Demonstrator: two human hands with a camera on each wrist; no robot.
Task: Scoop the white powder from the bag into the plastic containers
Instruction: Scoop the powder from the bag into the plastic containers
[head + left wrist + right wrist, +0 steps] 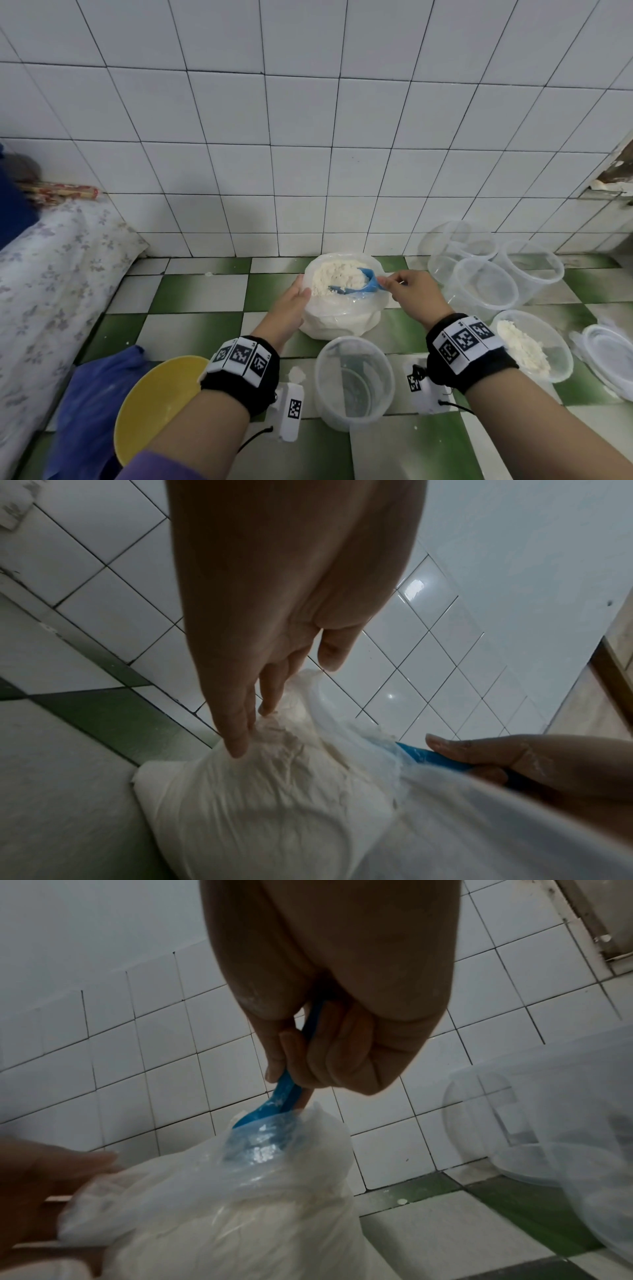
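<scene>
Blue plastic marks our tool: the scoop [358,285] sits bowl-down in the white powder [337,278] inside the open plastic bag [342,318], which stands on the green-and-white tiled floor [191,291] close to the tiled wall [308,137]. We judge the step in hand to be loading the scoop, not yet the carry.

Our right hand [416,291] reaches in from the right, fingers curled round the scoop's handle with the thumb laid along its top; the right wrist view shows that closed grip plainly. Our left hand [291,301] lies against the bag's left side, fingers nearly straight and pressed together, fingertips [240,739] pushing into the film near the rim to steady it and hold the mouth open. Both forearms come forward from the bottom of the head view, wrists level.

Nearest us stands an empty clear container [354,380], between our wrists; to the right another container [534,346] already holds some powder, and more empty tubs [486,270] wait by the wall. Next, we think, the scoop must be lifted level, cleared over the bag's soft rim without snagging it, and tipped into a container, with the left hand holding the bag firm.
</scene>
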